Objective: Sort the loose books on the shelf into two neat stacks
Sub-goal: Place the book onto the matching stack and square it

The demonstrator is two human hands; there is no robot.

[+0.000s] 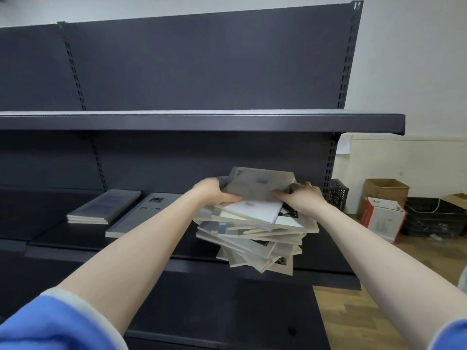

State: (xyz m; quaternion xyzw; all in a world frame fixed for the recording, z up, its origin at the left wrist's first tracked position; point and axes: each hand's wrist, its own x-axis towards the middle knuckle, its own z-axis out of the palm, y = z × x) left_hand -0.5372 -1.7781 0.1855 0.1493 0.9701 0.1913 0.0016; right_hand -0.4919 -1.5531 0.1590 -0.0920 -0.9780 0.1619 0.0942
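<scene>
Dark grey metal shelving unit [202, 72] fills most of the view, with slotted uprights [346, 59] and an upper shelf board [202, 120] above the hands. White wall [414, 59] behind it. To the right of the hands: wood-look floor [358, 311], cardboard boxes [385, 190] and black plastic crates [429, 218] along the wall.

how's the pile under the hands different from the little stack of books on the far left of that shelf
The messy pile is tall, many books deep; the small stack is only a few. The pile's books are twisted at odd angles with corners jutting out, while the stack's edges line up. Both hands, left hand and right hand, grip a grey book atop the pile; nothing touches the stack. Both rest on the same dark shelf.
</scene>
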